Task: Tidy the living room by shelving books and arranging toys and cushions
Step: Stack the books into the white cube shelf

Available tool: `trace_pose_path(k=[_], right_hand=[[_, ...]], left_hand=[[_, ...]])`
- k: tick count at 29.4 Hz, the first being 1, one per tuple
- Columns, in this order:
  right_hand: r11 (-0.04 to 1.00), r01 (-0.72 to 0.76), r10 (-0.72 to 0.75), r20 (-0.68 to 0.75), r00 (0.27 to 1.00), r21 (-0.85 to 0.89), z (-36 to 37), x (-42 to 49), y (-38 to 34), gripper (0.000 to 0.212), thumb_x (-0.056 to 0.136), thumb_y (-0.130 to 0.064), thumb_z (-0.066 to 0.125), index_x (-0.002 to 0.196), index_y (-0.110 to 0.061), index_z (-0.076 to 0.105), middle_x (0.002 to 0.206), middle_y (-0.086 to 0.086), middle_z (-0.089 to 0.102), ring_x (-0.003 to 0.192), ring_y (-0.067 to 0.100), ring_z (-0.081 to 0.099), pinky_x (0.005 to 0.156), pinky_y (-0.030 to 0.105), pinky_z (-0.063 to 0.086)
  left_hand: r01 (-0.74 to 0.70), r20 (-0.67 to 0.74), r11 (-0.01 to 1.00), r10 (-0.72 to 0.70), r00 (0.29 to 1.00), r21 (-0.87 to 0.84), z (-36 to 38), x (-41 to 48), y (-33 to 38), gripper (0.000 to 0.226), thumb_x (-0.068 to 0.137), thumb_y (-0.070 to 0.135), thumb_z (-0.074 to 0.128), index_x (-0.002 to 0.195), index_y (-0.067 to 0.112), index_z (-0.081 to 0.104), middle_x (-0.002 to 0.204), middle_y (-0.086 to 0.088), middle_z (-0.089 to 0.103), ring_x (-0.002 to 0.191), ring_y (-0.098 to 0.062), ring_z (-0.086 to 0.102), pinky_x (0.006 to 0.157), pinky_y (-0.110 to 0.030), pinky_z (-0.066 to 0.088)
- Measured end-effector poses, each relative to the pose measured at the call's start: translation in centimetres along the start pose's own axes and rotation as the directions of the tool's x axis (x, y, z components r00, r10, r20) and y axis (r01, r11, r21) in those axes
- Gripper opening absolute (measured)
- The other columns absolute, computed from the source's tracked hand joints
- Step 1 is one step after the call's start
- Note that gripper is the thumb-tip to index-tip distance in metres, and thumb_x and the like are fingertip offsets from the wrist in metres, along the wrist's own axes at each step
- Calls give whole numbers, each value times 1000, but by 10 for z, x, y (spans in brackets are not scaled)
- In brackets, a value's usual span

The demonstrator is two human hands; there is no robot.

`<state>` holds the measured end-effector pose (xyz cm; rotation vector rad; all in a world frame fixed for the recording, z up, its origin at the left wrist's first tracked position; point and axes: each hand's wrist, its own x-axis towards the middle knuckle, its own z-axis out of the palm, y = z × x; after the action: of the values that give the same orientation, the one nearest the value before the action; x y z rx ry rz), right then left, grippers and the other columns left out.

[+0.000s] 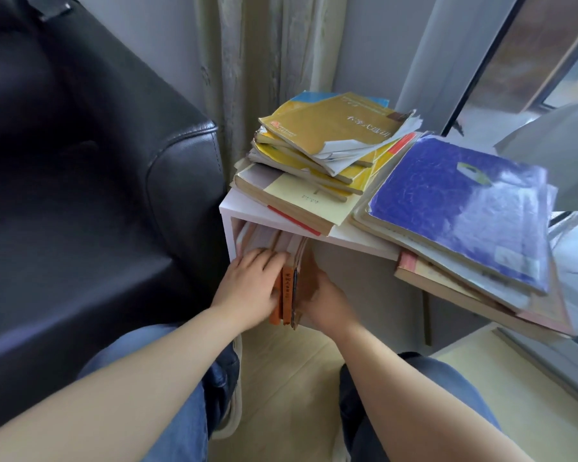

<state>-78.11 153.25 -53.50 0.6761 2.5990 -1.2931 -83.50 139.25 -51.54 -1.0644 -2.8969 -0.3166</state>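
Note:
A low white shelf stands between the sofa and the window. Inside its open compartment stand several upright books. Two orange-spined books stick out of the front of that row. My left hand lies flat against their left side, fingers reaching over the tops of the shelved books. My right hand presses against their right side with its fingers inside the compartment. On top of the shelf lies an untidy pile of yellow books and a stack topped by a blue book.
A black leather sofa fills the left side, its arm close to the shelf. Behind the shelf hangs a curtain; a window runs along the right. My knees in jeans are below, over a pale wooden floor.

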Motion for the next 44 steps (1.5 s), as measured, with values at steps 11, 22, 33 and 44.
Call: trace_pose_path(k=[11,22,33,44], right_hand=[[979,174,-186,-122,975,-102,-67,-76,-48,25,92,-21,52,116,-19,61,111,-2,64,92,11,57,76,23,45],[977,104,-160,-323,933,-184,-151,-100,-69,31,95,-19,50,125,-21,56,118,0,60,97,14,58,73,19,47],[893,48,-154,-204,967,-447,-180,-30,-48,48,100,-37,36,147,-30,26,157,-7,21,147,23,2,118,47,4],[829,129,-293,-226,929,-545,-188,13,-32,39,96,-51,37,134,-45,43,146,-22,31,141,13,14,114,38,7]], left_hand=[[120,20,963,-118,993,-242,-83,-15,31,28,96,25,44,121,25,56,125,6,54,104,-13,52,75,-25,41],[94,-16,965,-101,995,-245,-147,13,66,26,95,24,46,118,25,58,121,4,57,103,-14,54,79,-27,46],[40,-160,994,-56,985,-105,-151,109,78,35,95,27,47,130,24,48,140,5,40,132,-14,31,104,-32,35],[106,164,925,-176,971,364,-129,164,61,57,93,61,28,135,23,31,140,-8,41,128,-30,42,100,-39,39]])
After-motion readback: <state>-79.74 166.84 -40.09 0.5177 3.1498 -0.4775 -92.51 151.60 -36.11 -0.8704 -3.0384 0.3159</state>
